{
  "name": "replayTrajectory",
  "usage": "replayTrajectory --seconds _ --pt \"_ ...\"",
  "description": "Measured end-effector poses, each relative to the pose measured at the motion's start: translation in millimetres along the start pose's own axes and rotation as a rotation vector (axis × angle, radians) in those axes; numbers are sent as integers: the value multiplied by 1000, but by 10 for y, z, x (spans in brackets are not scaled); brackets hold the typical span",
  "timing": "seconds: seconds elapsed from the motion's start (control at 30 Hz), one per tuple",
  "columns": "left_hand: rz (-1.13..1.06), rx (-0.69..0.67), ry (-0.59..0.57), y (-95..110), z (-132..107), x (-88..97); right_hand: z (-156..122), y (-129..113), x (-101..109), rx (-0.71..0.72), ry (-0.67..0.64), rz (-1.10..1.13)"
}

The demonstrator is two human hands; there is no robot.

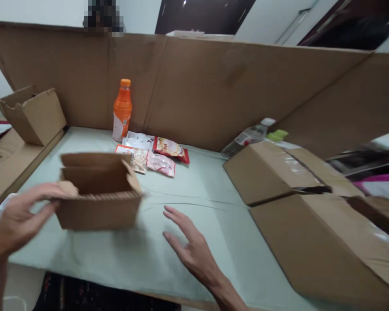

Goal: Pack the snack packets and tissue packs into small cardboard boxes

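Observation:
My left hand [32,214] pinches the left end of an open cardboard box [99,212], thumb outside and fingers over the rim. The box looks slightly blurred, and its inside is partly hidden by the near wall. To the right of it, my right hand [189,248] hovers over the pale green tabletop [194,190], fingers apart and holding nothing. Behind the box lie several snack packets, among them a red one [171,149], a pink one [161,163] and one with an orange edge [138,160]. An orange drink bottle [123,110] stands upright behind them.
Two large cardboard boxes [311,237] fill the right side. A clear plastic bottle [249,137] leans behind them, beside a light green cap [277,135]. A tall cardboard panel [207,86] closes off the back. Another open carton [42,114] sits at the far left.

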State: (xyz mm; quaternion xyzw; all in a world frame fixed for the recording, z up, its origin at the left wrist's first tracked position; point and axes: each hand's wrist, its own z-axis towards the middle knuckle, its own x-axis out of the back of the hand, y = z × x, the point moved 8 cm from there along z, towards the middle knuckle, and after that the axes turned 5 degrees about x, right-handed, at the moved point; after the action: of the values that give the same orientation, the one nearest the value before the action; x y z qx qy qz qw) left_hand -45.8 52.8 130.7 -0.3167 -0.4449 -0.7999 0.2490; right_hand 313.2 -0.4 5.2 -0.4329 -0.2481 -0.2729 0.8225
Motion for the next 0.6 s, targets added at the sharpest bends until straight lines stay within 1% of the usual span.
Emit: replayTrajectory --seconds 0.03,0.07,0.1,0.13,0.2,0.27,0.33,0.4,0.43,0.53,0.6 --pt "-52 -99 -76 216 -6 -224 9 57 35 -43 5 35" --pt "-88 -169 -88 387 -5 -381 8 119 64 -88 3 72" --pt "-105 -217 -107 514 1 -522 1 184 91 -128 -5 105" --pt "-114 -253 -109 607 8 -622 -6 250 120 -156 -17 130" --pt "-120 -287 -124 701 29 -738 13 397 218 -170 -23 125" --pt "-122 -322 -156 746 54 -756 131 586 360 -137 -4 14" --pt "-86 -348 -206 773 94 -737 385 856 474 -121 0 -171" --pt "-9 -361 -278 790 146 -735 768 1197 518 -143 -16 -330" --pt "38 -367 -322 797 172 -751 990 1370 516 -159 -18 -372" --pt "135 -418 -430 848 224 -823 1638 1816 411 -213 -26 -453" --pt "157 -449 -486 894 243 -880 1953 2029 292 -253 -41 -481"
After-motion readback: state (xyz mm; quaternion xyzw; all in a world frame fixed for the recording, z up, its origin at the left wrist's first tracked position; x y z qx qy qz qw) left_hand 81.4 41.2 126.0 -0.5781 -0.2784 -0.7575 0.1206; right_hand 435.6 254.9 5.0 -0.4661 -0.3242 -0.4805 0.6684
